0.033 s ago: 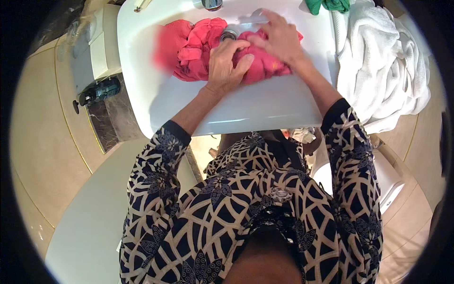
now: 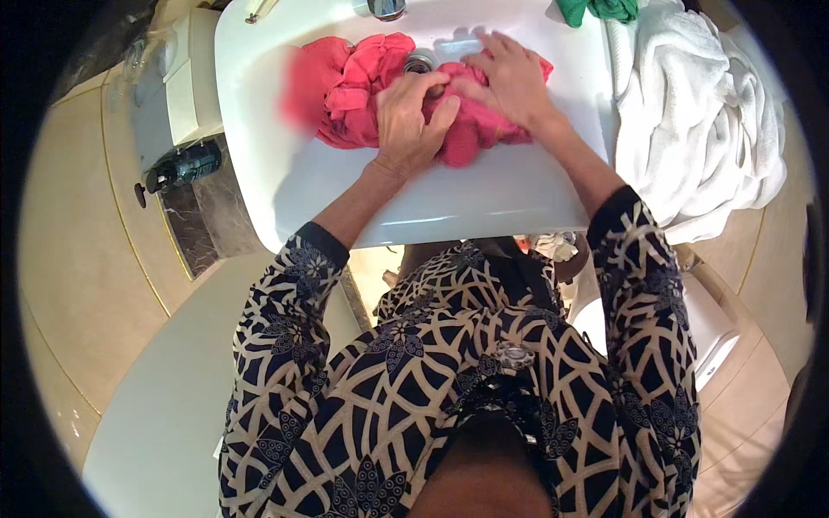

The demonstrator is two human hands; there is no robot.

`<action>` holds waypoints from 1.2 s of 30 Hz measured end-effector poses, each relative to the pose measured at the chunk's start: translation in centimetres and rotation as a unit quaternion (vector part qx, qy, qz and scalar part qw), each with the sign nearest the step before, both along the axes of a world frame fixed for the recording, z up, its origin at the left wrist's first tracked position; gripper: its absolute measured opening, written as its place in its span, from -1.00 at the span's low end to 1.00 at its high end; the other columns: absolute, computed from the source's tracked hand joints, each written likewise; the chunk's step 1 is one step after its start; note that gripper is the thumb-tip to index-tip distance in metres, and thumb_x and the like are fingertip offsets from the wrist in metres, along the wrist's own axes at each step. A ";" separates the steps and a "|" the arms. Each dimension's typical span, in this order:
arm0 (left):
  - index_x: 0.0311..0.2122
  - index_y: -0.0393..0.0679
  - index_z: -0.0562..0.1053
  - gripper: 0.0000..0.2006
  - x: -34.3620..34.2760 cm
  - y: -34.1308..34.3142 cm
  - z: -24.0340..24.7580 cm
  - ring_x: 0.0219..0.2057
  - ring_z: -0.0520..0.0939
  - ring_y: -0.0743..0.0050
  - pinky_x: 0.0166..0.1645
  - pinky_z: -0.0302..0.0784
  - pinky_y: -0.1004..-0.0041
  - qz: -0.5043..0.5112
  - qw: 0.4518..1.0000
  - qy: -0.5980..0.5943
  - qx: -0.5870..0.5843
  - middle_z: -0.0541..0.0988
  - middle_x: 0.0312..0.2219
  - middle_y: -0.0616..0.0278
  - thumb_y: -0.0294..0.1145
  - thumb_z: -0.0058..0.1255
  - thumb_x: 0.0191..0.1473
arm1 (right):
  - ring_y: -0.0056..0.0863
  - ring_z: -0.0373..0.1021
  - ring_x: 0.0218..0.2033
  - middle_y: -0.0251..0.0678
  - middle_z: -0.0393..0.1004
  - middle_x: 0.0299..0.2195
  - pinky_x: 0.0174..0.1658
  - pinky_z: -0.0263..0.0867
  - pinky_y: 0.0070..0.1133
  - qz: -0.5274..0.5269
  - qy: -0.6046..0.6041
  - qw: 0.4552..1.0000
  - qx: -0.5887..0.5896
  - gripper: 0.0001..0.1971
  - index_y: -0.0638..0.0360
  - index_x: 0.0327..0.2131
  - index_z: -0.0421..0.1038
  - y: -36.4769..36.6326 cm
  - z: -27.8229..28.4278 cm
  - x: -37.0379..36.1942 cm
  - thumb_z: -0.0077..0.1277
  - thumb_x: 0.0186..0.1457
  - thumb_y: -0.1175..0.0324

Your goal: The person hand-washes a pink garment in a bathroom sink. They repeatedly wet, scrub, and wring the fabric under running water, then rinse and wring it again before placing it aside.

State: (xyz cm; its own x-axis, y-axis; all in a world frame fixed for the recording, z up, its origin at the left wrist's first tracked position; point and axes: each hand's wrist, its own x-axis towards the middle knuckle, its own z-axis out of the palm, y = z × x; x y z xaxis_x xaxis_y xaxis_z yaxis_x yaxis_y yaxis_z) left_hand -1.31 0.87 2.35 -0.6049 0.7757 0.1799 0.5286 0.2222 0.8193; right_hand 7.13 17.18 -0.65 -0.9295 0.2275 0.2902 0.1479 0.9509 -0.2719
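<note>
Left hand [image 2: 413,121] clenched on pink cloth [image 2: 363,91] in white sink [image 2: 259,129], right hand [image 2: 509,79] spread flat, pressing the same cloth, white towel [image 2: 699,121] beside.

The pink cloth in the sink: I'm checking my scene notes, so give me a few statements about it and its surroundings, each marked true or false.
1. Both hands press on the pink cloth. True: the left hand and the right hand lie on it.
2. The cloth lies in a white sink. True.
3. The white towel lies left of the sink. False: it is to the right.
4. The sleeves are plain white. False: dark and patterned.
</note>
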 end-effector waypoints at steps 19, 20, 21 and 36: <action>-0.49 -0.22 0.41 -0.69 -3.7 3.8 -8.6 -0.54 0.46 -0.15 -0.39 0.34 0.10 0.144 0.977 0.037 -0.150 0.46 -0.57 -0.09 -0.23 -0.31 0.03 | -0.42 0.32 -0.38 -0.39 0.40 -0.53 -0.40 0.16 -0.36 -0.064 0.045 0.997 -0.025 -0.76 0.08 -0.61 0.40 0.4 -3.3 -4.7 -0.14 -0.07 0.17; -0.53 -0.21 0.41 -0.66 -4.7 4.0 -9.4 -0.53 0.48 -0.15 -0.39 0.37 0.11 0.099 0.976 0.190 -0.048 0.47 -0.58 -0.12 -0.21 -0.33 0.04 | -0.39 0.35 -0.36 -0.36 0.45 -0.47 -0.33 0.21 -0.39 -0.087 -0.007 0.995 -0.043 -0.77 0.09 -0.54 0.44 0.6 -2.7 -4.8 -0.14 -0.06 0.20; -0.54 -0.21 0.41 -0.67 -4.5 3.5 -10.0 -0.54 0.48 -0.13 -0.40 0.36 0.10 0.134 0.981 0.128 -0.057 0.47 -0.58 -0.10 -0.21 -0.32 0.03 | -0.42 0.35 -0.36 -0.33 0.45 -0.46 -0.31 0.22 -0.43 -0.155 -0.011 0.974 -0.165 -0.77 0.10 -0.54 0.45 0.5 -2.2 -4.9 -0.15 -0.06 0.21; -0.08 -0.09 0.32 -0.53 1.6 -0.4 -0.7 0.02 0.21 -0.02 0.01 0.13 0.17 0.030 0.969 0.185 -0.160 0.23 -0.02 0.01 -0.22 0.00 -0.19 | -0.38 0.23 -0.20 -0.34 0.36 -0.34 -0.22 0.13 -0.38 -0.030 -0.023 0.999 -0.033 -0.64 0.08 -0.36 0.40 -2.3 1.6 2.8 0.02 -0.20 0.06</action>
